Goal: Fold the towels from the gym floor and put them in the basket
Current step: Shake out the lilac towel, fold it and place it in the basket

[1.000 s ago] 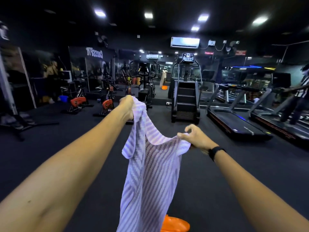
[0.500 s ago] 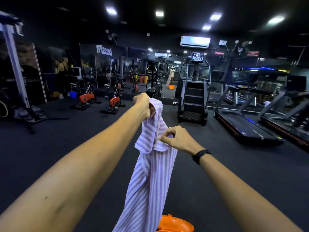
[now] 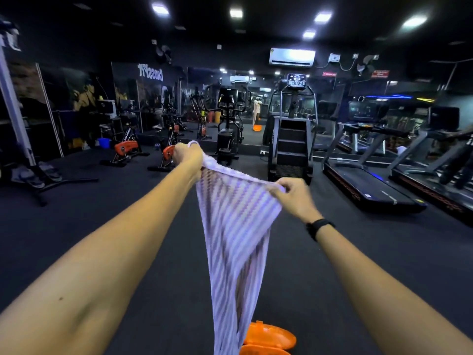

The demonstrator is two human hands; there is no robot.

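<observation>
Orange basket [image 3: 268, 338] sitting on the dark floor [image 3: 332, 278] at the striped towel's [image 3: 235, 242] hanging tail, left hand [image 3: 188, 157] and right hand [image 3: 294, 198] gripping its top edge, open floor stretching toward treadmills [image 3: 366, 180].

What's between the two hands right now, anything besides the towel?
Only the striped towel's top edge, stretched from the left hand to the right hand, each pinching a corner. Head view shows nothing else there.

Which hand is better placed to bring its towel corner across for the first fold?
Right, probably. The right hand pinches its corner of the towel lower and nearer the body; the left hand grips its corner at full reach.
</observation>
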